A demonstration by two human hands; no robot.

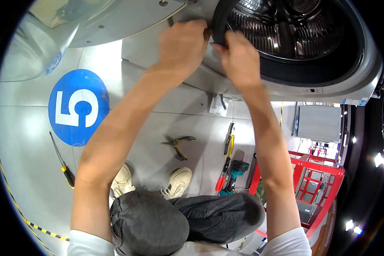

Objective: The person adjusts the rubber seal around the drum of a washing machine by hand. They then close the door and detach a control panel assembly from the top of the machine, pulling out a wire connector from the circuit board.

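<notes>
In front of me is a front-loading washing machine (294,90) with its round opening facing up toward my view. Along the left side of the opening, the dark rubber door seal (219,25) is pulled away from the rim. My left hand (183,46) is closed at the seal's outer side, its fingertips partly hidden. On the inner side, my right hand (242,59) pinches the seal's lower end, thumb toward the left hand. Both hands are slightly blurred. Behind the seal shows the shiny metal drum (281,40).
The open door (128,19) spreads at upper left. On the tiled floor lie a screwdriver (64,166), pliers (178,146), yellow-handled pliers (229,143), a red-handled tool (221,177) and a teal cordless drill (237,170). A blue round floor marker (59,106) is left; a red metal frame (328,170) stands right.
</notes>
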